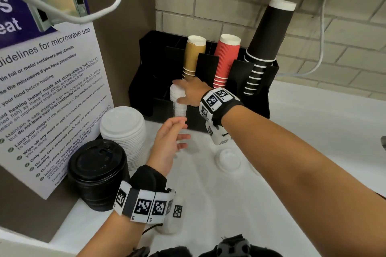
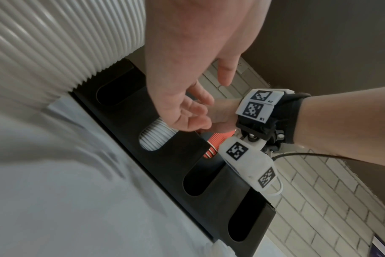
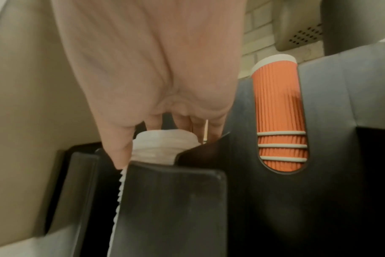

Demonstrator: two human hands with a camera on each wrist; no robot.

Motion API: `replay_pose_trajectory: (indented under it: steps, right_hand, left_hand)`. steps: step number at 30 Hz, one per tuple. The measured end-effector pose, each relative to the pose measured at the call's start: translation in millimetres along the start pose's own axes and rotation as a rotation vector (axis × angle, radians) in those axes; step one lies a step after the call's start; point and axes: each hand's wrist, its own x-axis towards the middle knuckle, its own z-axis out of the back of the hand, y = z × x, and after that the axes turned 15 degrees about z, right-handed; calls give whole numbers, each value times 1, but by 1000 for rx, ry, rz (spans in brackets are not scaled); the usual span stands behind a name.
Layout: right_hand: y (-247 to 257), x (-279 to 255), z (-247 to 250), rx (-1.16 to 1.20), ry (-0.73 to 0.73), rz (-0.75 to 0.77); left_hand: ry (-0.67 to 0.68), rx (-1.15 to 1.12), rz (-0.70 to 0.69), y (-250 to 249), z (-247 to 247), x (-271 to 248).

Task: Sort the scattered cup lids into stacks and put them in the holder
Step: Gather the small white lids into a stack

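1. A stack of small white lids is seated in a front slot of the black holder.
2. Its top is clasped by the right hand, fingers curled around it.
3. The left hand is held just below, fingers loosely apart, holding nothing.
4. A large white lid stack, a black lid stack and one loose white lid are left on the counter.
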Motion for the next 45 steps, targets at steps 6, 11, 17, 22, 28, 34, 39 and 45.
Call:
replay_pose_trajectory:
  steps: [6,11,17,22,28,34,39,45]
  right_hand:
    - [24,1,-14,-181,13,-92]
    - [36,2,-19,-189,128,-174]
    - [31,-6,-2,-92,124,-110]
    - [23,-21,9,8,51,-50]
    - [7,-71,19,278,-226,42]
    - [-9,-142,-7,175,353,-44]
    - [-13,-162,-54,162,481,-192]
    - [-21,-175,-60,285,281,-195]
  left_hand:
    - [5,-20,8,2,-1,-2]
    - [17,-23,7,3,2,-3]
    - [23,-1,-6,5,4,-6]
    - [34,3,3,7,2,-6]
    - [70,18,13,8,2,-8]
    - [80,5,6,8,5,-9]
    - [101,10,4,9,3,-13]
    - [113,15,11,9,2,-16]
